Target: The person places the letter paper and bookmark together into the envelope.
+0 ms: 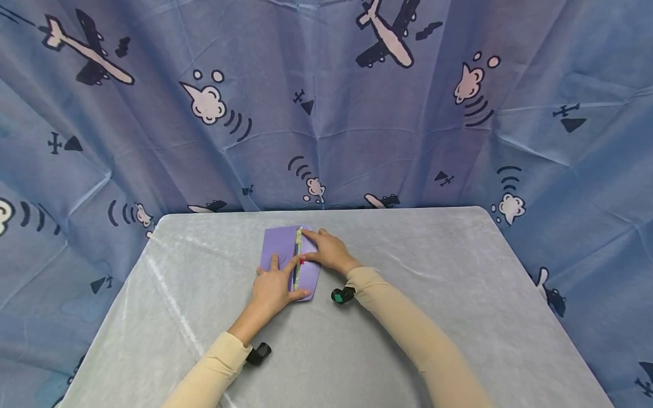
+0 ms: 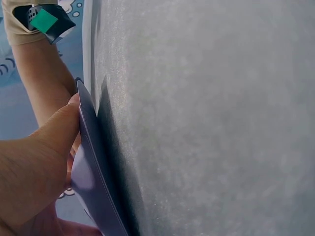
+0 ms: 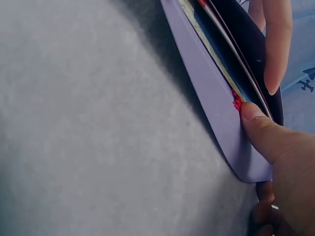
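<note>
A purple envelope (image 1: 276, 238) lies near the table's far side, its flap (image 1: 309, 277) folded out to the right. In its opening shows a yellowish patterned edge (image 1: 298, 238), with dark blue layers beside it. A small red piece (image 3: 237, 101) sits at the flap's fold. My left hand (image 1: 270, 290) rests spread on the envelope, fingers straight, thumb touching the flap's near end. My right hand (image 1: 331, 252) holds the flap side; its thumb (image 3: 261, 120) presses beside the red piece, and the index finger is at the far end. Its other fingers are partly hidden.
A grey-white cloth covers the table (image 1: 433, 283). Behind stands a blue curtain (image 1: 336, 141) printed with airplanes. Each wrist wears a small black camera, one by the left sleeve (image 1: 259, 353) and one by the right (image 1: 343, 294).
</note>
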`<state>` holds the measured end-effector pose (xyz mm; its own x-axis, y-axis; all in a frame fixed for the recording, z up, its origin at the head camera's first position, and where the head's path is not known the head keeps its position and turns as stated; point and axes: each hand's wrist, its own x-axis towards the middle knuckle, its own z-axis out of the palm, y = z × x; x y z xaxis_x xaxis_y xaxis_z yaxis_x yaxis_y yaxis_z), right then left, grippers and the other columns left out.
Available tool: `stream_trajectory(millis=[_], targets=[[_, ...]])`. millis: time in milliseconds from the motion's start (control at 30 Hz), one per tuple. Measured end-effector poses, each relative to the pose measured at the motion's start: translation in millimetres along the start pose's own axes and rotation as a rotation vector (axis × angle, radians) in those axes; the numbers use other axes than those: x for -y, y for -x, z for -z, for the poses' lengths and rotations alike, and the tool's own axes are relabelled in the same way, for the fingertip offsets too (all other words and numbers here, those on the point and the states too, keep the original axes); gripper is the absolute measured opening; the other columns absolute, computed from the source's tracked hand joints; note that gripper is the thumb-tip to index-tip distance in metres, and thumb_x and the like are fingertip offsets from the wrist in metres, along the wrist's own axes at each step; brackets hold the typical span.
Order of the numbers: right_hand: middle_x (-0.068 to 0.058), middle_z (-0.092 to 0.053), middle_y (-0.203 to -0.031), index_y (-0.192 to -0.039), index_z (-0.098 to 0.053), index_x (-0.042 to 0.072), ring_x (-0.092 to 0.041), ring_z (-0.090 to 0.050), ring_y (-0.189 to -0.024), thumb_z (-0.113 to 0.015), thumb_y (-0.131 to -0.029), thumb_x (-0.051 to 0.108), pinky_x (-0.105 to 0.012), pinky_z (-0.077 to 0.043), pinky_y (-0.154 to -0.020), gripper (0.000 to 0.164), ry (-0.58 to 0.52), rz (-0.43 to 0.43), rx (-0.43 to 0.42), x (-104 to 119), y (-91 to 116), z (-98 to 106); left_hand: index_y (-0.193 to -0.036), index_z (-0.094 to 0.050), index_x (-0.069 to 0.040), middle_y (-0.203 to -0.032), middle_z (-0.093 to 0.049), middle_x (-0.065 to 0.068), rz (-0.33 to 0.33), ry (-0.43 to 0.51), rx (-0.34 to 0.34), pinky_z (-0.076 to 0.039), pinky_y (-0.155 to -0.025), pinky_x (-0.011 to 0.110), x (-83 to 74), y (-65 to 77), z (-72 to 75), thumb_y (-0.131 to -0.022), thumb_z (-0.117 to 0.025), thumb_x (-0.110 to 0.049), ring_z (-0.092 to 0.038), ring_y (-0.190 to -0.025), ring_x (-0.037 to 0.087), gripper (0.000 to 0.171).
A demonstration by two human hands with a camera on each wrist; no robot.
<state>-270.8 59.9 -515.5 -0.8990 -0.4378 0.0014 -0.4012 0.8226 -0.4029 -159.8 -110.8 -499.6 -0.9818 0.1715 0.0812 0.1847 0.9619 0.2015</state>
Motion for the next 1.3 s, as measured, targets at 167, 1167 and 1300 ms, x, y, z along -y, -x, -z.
stream_trajectory(millis=[167,1167,1300], targets=[[-0.009,-0.06,-0.104,-0.15,-0.044,0.026,-0.017,-0.05,-0.073,-0.071,-0.082,0.057,-0.032,-0.044,-0.065,0.08,0.005,0.003,-0.009,0,-1,-1,-0.147,-0.048,-0.028,-0.143,-0.047,0.036,-0.003,-0.007,0.0,-0.056,-0.064,0.058,-0.2,0.1,0.5,-0.068,-0.075,-0.07,-0.058,-0.101,0.068,0.094],[-0.008,-0.055,-0.097,-0.147,-0.048,0.032,-0.018,-0.05,-0.067,-0.076,-0.08,0.052,-0.03,-0.038,-0.054,0.076,0.024,-0.029,-0.064,8,-5,-11,-0.147,-0.049,-0.028,-0.14,-0.049,0.035,-0.014,-0.022,-0.037,-0.056,-0.062,0.055,-0.2,1.0,-2.4,-0.067,-0.076,-0.07,-0.059,-0.096,0.067,0.094],[-0.008,-0.056,-0.099,-0.147,-0.047,0.032,-0.017,-0.05,-0.068,-0.075,-0.081,0.053,-0.03,-0.039,-0.056,0.075,0.021,-0.025,-0.06,7,-4,-11,-0.147,-0.047,-0.029,-0.141,-0.049,0.035,-0.013,-0.024,-0.035,-0.056,-0.063,0.056,-0.1,0.3,-2.7,-0.067,-0.076,-0.07,-0.059,-0.098,0.067,0.094]])
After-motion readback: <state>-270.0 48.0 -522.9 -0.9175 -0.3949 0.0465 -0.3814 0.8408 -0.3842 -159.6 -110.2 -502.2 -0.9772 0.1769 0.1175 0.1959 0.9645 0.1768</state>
